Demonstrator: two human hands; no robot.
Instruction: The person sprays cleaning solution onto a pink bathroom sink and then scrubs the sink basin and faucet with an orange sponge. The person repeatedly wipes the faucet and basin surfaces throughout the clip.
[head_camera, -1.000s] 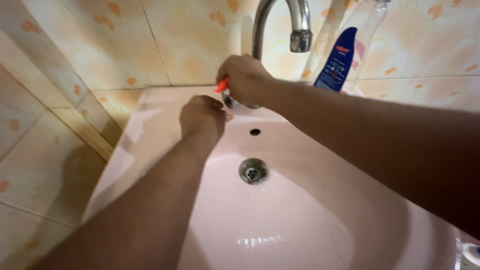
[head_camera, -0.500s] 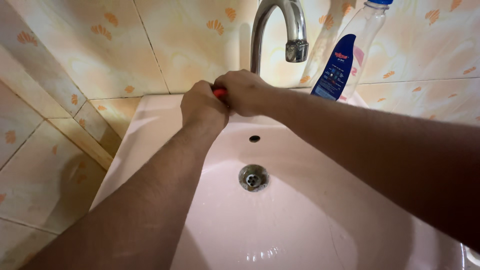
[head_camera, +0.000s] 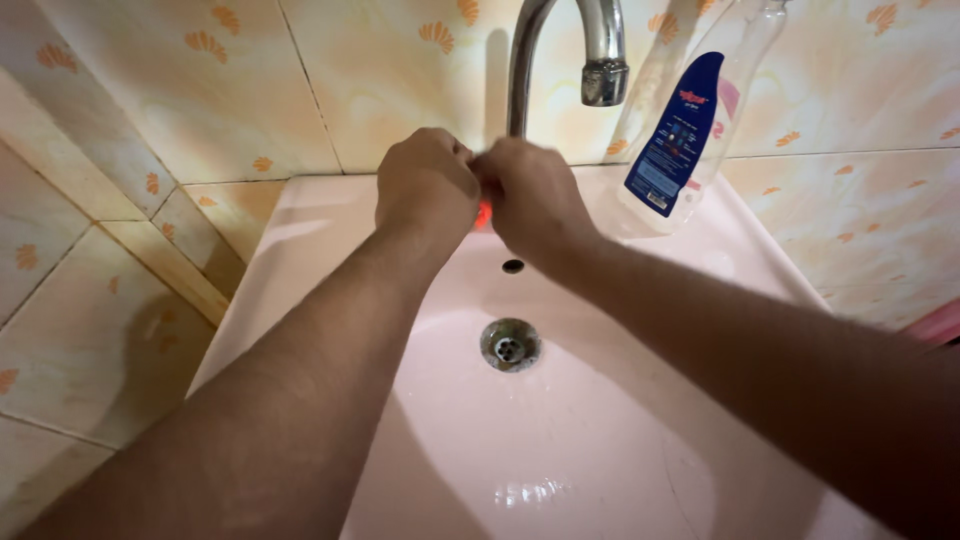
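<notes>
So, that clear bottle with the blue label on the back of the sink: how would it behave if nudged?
The bottle looks tall and narrow and stands leaning on the sink rim against the tiled wall, so it would probably tip easily. It appears see-through with little liquid visible, so likely light. The glossy rim may let it slide.

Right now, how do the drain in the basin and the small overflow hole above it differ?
The drain is a wide metal ring with a strainer cross inside; the overflow hole is a small, plain dark opening. The drain sits at the bottom of the bowl, the overflow hole higher on the back wall, just below the two hands. Both are round and lie roughly in line in the pink sink.
</notes>
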